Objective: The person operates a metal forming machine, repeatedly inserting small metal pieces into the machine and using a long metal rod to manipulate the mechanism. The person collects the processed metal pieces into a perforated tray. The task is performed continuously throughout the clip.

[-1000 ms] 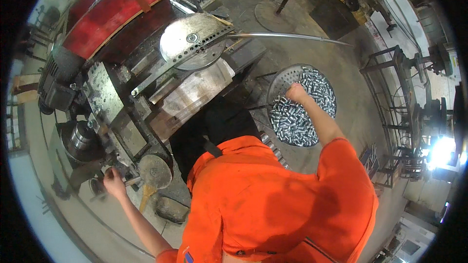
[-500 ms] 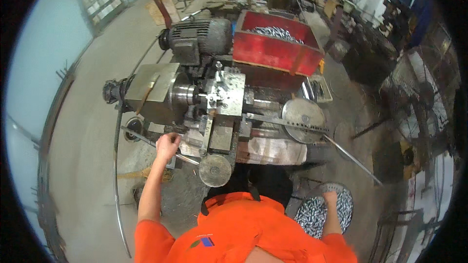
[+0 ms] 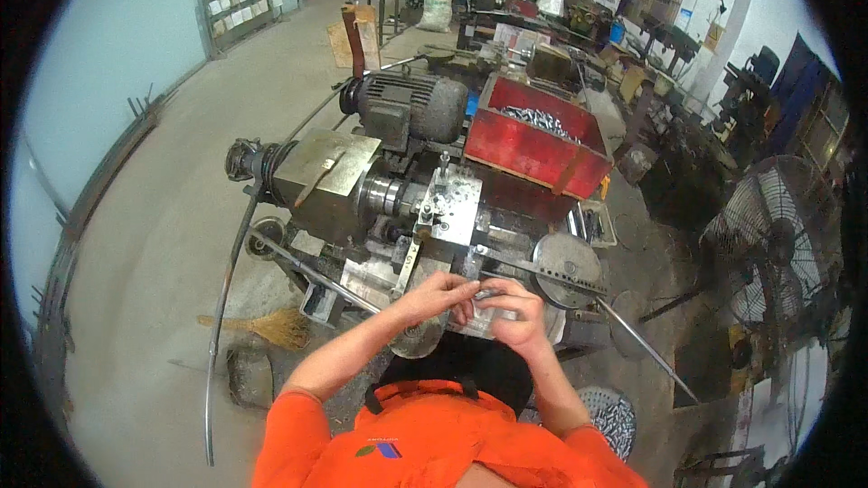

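Left hand (image 3: 440, 294): over the machine's (image 3: 398, 208) near edge, fingers curled, fingertips meeting the right hand; too small to tell whether pinching anything.
Right hand (image 3: 515, 312): closed round small pale metal parts (image 3: 493, 296), touching the left hand.
Parts: in the right hand, just above the front of the machine, below the grey block (image 3: 452, 203).
Handling: likely light, hard, slick with oil; small enough to slip, so best pinched at the fingertips or cupped.
Edges: disc (image 3: 567, 260) just right of the hands, thin rod (image 3: 633, 334) running out lower right, bar (image 3: 312, 271) slanting left.
Room: tight ahead; open floor (image 3: 154, 244) left.
Nearby: red bin (image 3: 533, 145) behind, basket (image 3: 610, 416) by the right elbow, broom (image 3: 271, 327) left, fan (image 3: 768, 262) right.
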### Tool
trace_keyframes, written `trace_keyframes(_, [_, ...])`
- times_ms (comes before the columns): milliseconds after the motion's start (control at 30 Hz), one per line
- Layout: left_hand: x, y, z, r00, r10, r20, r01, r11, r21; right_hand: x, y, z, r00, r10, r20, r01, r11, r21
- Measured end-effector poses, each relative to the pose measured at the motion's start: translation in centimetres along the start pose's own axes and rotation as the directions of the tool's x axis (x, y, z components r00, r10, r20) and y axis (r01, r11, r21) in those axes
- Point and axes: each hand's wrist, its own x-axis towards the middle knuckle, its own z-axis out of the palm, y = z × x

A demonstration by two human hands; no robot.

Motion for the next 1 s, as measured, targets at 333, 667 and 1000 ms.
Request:
trace_keyframes(333, [-3.0,2.2,-1.4,0.986,0.050,-0.158,0.045,0.836,0.547,2.0,-1.2,3.0,0.965,-0.145,0.218,0.205,0.937,-0.284])
trace_keyframes(667, [-5.5,4.0,-6.5,0.980,0.065,-0.186,0.038,0.864,0.501,9.2,-1.8,4.8,0.835,-0.184,0.519,0.316,0.932,-0.178])
trace_keyframes(1000, [-27.2,3.9,-17.4,0.497,0.354,-0.792,0.820,0.107,0.563,19.6,8.6,10.6,0.892,0.135,0.430,0.221,0.701,-0.678])
